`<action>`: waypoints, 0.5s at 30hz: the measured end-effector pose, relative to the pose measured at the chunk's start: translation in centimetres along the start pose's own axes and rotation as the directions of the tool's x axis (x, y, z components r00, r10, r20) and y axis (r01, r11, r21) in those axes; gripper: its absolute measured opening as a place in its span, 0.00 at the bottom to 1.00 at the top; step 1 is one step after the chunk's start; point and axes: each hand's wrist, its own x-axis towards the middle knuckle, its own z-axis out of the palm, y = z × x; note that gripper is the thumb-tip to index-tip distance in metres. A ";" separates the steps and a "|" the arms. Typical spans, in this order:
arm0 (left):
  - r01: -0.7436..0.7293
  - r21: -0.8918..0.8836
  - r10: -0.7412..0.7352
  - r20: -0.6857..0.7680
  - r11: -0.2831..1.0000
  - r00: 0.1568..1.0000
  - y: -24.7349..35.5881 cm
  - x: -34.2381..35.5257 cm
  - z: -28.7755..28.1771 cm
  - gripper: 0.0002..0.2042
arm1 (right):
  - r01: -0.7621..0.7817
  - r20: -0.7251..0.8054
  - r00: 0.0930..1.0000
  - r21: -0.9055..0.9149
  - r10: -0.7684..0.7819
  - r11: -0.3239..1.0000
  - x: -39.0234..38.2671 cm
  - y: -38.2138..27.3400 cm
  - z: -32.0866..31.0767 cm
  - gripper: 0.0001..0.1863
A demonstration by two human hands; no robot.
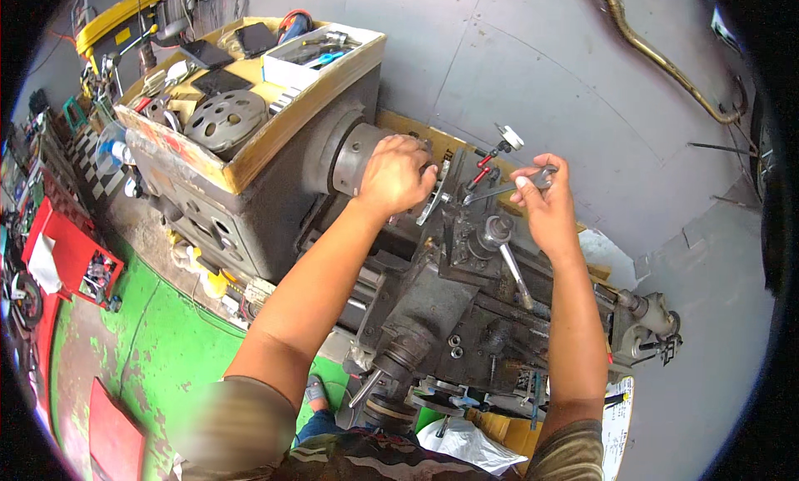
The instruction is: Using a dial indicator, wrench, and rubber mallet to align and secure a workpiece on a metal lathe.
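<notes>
My left hand (pixel 393 177) is closed over the front of the lathe chuck (pixel 353 159), its fingers curled round the far side and partly hidden. Between thumb and fingers, my right hand (pixel 545 198) grips a grey wrench (pixel 498 190). The wrench slants down to the left, its far end at the fittings beside the tool post. Just beyond it a dial indicator (pixel 510 137) stands on a red and black jointed arm (pixel 480 176). Nearer me is the tool post (pixel 491 234) with its long clamping lever (pixel 517 277).
A wood-edged tray (pixel 304 106) on the headstock holds a holed disc (pixel 226 119), phones and a white box (pixel 287 67) of tools. The tailstock (pixel 649 314) stands at the right. Two nuts (pixel 455 346) lie on the carriage. A red cart (pixel 62 252) is at the left.
</notes>
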 end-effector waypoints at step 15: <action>0.109 0.027 -0.111 0.096 0.994 0.989 -0.7 2.4 0.7 0.17 | 0.054 0.157 0.986 -0.023 -0.050 0.998 -0.3 -0.2 3.5 0.17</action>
